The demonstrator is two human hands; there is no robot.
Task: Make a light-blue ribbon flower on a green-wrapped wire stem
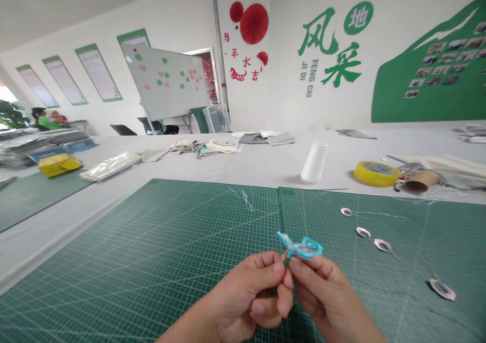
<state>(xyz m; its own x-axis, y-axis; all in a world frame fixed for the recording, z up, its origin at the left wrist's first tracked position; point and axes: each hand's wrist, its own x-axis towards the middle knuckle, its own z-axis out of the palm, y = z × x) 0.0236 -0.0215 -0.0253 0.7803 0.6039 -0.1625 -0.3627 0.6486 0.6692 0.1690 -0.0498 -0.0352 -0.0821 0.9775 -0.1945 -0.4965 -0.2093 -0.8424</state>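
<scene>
My left hand (248,295) and my right hand (322,290) meet low in the middle of the view, over the green cutting mats (170,231). Between their fingertips is a small blue piece (304,248) with looped, translucent parts on a thin green stem. The fingers of my left hand pinch the stem below the loops. My right thumb and fingers are closed at the base of the blue loops. On the mat to the right lie several small pale rings (382,245) with thin wires or threads.
A white thread cone (315,162) stands beyond the mats. Yellow tape (377,173) and a cardboard tube (421,180) lie at right. Fabric pieces (224,144), a plastic packet (111,167) and a yellow box (59,165) lie farther back. A person (45,119) sits far left.
</scene>
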